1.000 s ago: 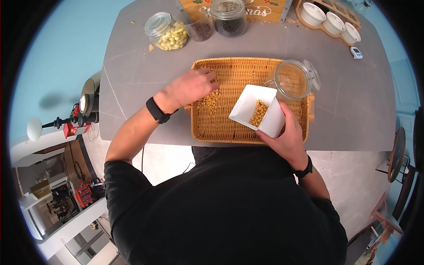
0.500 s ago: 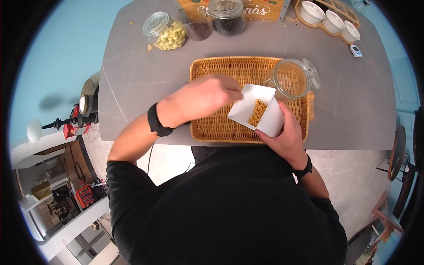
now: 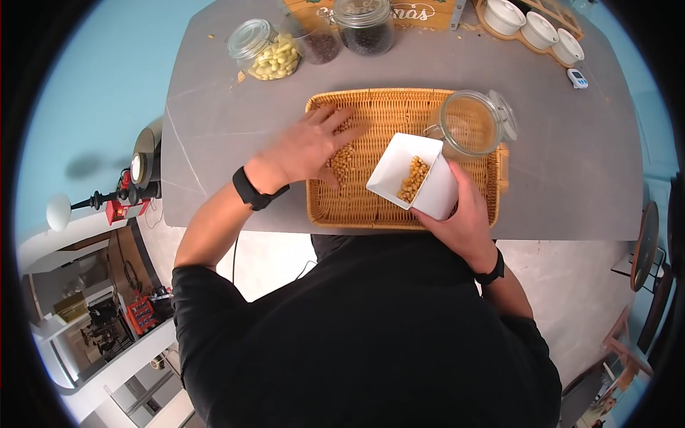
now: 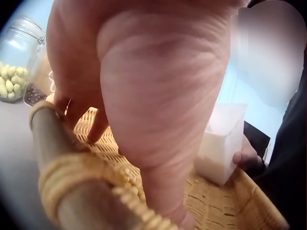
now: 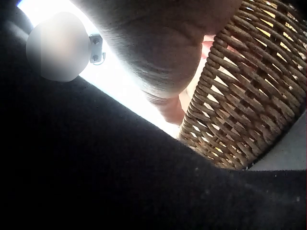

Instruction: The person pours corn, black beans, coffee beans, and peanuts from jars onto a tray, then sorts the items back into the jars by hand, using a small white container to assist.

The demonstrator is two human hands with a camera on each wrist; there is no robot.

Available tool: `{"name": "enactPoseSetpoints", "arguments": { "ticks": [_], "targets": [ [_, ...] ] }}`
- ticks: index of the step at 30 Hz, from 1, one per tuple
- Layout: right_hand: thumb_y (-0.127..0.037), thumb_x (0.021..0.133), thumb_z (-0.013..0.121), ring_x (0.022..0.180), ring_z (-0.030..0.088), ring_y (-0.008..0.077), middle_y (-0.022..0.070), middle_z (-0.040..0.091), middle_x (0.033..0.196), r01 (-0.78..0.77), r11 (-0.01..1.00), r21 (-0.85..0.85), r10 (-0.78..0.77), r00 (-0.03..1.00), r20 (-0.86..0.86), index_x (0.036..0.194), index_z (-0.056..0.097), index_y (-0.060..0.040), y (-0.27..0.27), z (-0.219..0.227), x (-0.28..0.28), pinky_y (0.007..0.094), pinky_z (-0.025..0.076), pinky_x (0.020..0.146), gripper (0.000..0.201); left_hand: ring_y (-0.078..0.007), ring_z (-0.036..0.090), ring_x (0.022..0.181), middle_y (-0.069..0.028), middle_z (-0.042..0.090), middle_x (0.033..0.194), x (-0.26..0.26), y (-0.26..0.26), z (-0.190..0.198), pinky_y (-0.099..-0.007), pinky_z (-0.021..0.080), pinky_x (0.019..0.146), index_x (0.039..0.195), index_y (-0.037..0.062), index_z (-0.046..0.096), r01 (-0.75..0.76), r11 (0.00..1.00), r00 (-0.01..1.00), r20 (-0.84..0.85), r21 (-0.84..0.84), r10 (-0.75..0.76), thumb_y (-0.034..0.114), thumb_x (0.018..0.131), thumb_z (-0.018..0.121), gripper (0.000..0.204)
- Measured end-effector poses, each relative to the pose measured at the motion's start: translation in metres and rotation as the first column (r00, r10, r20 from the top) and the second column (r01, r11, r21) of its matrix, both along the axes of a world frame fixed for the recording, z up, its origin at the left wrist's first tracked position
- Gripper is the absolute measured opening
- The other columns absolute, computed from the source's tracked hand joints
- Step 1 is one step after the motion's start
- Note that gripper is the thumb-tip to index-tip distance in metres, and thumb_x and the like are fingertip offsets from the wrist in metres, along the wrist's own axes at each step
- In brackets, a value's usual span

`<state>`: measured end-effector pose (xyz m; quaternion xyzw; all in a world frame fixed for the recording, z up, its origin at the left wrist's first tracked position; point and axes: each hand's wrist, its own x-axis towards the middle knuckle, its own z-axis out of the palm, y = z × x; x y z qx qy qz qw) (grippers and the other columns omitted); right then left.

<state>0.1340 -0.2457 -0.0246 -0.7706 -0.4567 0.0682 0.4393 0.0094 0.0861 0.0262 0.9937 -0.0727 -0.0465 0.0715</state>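
Note:
My left hand (image 3: 303,151) is over the left part of a wicker basket (image 3: 364,205), its fingers spread and slightly blurred. Small yellow beans (image 3: 344,160) lie in the basket under and beside those fingers. In the left wrist view the thumb points down next to the beans (image 4: 129,179). My right hand (image 3: 467,221) grips a white square-sided container (image 3: 439,191) from the right, tilted so its mouth faces left, with more yellow beans (image 3: 412,178) inside. In the right wrist view this hand (image 5: 158,52) is behind the basket's side (image 5: 244,91).
An open glass jar (image 3: 467,128) with a clip lid leans at the basket's right end. At the back stand a jar of pale yellow pieces (image 3: 277,58), jars of dark beans (image 3: 367,36), white lidded pots (image 3: 539,31) and a small timer (image 3: 577,78).
My left hand went from the basket's left side to the white container's mouth, then back over the beans on the left, fingers now spread. The right hand and container stayed nearly still.

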Motion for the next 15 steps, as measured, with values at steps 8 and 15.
{"name": "enactPoseSetpoints", "arguments": {
  "ticks": [8, 15],
  "targets": [
    [-0.020, 0.077, 0.105, 0.124, 0.073, 0.0448, 0.0250, 0.070, 0.139, 0.005, 1.000, 0.014, -0.005, 1.000, 0.017, 0.157, 0.053, 0.0023, 0.001, 0.000, -0.001, 0.0511, 0.063, 0.102, 0.098, -0.0335, 0.070, 0.127, -0.0117, 0.070, 0.136, 0.001, 0.009, -0.014, -0.0454, 0.064, 0.102, 0.135, 0.0099, 0.077, 0.034, 0.999, 0.999, -0.019, 0.040, -0.033, 0.010, 0.081, 0.087, 0.054],
    [-0.023, 0.077, 0.107, 0.129, 0.074, 0.0417, 0.0259, 0.068, 0.148, 0.003, 0.999, -0.032, -0.002, 1.000, 0.021, 0.161, 0.048, 0.0032, -0.003, -0.005, -0.001, 0.0487, 0.063, 0.104, 0.107, -0.0317, 0.074, 0.113, -0.0108, 0.070, 0.117, 0.007, 0.011, -0.011, -0.0420, 0.066, 0.089, 0.125, 0.0032, 0.079, 0.106, 0.988, 0.994, -0.011, 0.108, -0.105, 0.006, 0.093, 0.068, 0.033]
  ]
}}
